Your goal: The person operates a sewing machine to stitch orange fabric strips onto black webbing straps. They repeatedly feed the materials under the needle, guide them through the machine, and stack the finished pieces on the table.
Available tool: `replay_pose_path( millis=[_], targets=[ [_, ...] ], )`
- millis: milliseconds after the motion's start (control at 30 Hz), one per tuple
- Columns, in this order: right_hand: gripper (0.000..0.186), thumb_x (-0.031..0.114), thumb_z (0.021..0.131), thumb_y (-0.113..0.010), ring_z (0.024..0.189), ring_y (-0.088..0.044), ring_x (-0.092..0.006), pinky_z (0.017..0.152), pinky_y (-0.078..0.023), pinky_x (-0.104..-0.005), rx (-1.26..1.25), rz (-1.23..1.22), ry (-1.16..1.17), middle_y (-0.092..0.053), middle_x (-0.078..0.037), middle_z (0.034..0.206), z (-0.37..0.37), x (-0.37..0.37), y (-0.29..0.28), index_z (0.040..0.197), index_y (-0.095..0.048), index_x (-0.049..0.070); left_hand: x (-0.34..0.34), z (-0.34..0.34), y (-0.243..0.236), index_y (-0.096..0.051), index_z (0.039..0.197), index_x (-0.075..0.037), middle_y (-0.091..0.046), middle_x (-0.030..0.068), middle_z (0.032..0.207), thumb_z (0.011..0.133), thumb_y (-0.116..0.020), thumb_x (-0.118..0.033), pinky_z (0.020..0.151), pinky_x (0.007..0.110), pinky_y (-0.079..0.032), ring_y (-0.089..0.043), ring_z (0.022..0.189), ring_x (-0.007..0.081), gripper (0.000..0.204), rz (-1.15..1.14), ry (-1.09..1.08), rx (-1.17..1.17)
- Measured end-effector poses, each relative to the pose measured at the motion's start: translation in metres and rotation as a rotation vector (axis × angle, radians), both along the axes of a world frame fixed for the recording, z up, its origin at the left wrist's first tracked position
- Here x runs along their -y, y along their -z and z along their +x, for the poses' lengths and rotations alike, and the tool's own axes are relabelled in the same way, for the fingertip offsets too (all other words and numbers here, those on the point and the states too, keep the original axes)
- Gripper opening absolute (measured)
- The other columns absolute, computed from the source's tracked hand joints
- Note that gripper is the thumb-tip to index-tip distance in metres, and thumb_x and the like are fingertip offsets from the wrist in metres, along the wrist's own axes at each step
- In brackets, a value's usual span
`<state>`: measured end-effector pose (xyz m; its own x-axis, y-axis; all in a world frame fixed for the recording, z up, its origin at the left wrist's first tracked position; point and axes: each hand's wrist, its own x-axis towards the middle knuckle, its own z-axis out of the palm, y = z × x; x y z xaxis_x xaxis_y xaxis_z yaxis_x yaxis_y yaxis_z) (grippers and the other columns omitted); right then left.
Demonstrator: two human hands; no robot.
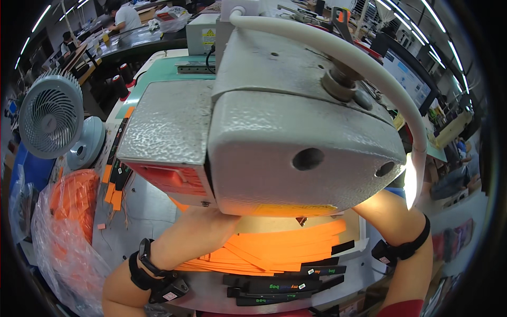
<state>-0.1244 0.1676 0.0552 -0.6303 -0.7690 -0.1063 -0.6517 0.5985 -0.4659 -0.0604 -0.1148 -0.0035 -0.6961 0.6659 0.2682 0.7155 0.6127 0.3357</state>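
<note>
- A fanned stack of flat orange fabric strips (280,245) is spread on the table, under the grey metal sewing machine head (296,142).
- The left hand (211,219) is laid at the stack's upper left edge; its grip cannot be told.
- The right hand is hidden behind the machine; only its forearm shows.

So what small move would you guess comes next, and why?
Probably easing the top orange strip forward under the grey machine head. Both hands reach beneath it, hidden from view, and the strip stack lies right there between the forearms.

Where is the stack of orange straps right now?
Head view, lower centre: the orange straps lie fanned on the table under the grey sewing machine head, between both forearms, above black straps.
</note>
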Motion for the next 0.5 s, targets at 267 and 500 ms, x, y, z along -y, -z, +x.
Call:
replay_pose_path(
  millis=[267, 500],
  targets=[
    [0.017, 0.01, 0.095, -0.061, 0.094, -0.068, -0.0277, 0.084, -0.056, -0.0411, 0.028, 0.0, -0.008, -0.068, -0.016, 0.104, 0.016, 0.003, -0.002, 0.109, -0.068, 0.006, -0.002, 0.003, -0.002, -0.064, 0.117, 0.002, -0.065, 0.0194, 0.118, 0.091, -0.055, -0.008, 0.099, 0.048, -0.049, -0.063, 0.11, 0.0372, 0.03, -0.097, -0.032, 0.088],
    [0.016, 0.01, 0.094, -0.062, 0.093, -0.068, -0.0292, 0.083, -0.056, -0.0421, 0.154, -0.045, 0.027, -0.068, -0.017, 0.102, -0.018, 0.026, -0.007, 0.107, -0.069, 0.006, -0.002, 0.003, -0.004, -0.061, 0.127, 0.002, -0.065, 0.0203, 0.12, 0.09, -0.056, -0.007, 0.101, 0.045, -0.05, -0.063, 0.116, 0.037, 0.039, -0.102, -0.025, 0.162]
  ],
)
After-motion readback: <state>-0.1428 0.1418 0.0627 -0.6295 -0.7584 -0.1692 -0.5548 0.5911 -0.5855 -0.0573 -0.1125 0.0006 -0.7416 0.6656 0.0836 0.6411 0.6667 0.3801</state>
